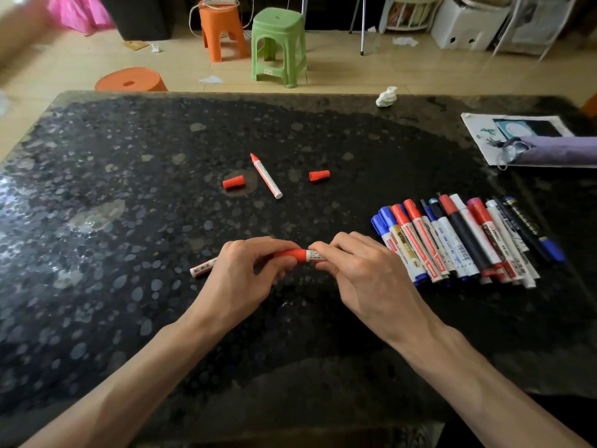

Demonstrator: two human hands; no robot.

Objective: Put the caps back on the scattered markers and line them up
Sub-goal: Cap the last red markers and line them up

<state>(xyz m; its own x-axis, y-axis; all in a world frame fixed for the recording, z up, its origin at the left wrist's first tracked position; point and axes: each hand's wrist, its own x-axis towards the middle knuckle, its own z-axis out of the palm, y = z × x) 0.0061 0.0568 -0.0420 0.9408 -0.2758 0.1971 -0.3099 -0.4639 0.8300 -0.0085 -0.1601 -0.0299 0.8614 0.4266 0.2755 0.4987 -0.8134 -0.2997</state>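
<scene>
While fingers (268, 244) pinch red marker (293, 254), label (315, 254) illegible.

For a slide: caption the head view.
The left hand and right hand hold a red-capped marker; an open marker and two caps lie beyond.

Both bare forearms are stretched in from the lower corners and angled toward each other, wrists held low. The left hand (245, 273) is turned back-up, fingers curled, and a red cap (292, 254) is pinched between its thumb and forefinger. The right hand (365, 273) is set opposite, knuckles up, and the white barrel of the marker (312, 255) is gripped by its fingertips (323, 248). The two hands are held tip to tip, almost touching.
</scene>
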